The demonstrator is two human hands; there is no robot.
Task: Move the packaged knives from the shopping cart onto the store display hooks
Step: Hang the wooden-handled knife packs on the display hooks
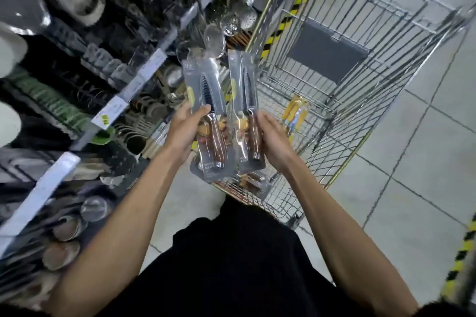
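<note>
Between both hands' fingers (203, 110), packaged knives (210, 121)

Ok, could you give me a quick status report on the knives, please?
Left hand and right hand each grip a packaged knife. Both off hooks, above cart. Nothing blocking.

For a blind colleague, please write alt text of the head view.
Two bare hands each hold a packaged knife: left hand, left pack, right hand, right pack. A wire cart stands behind, kitchenware shelves on the left.
</note>
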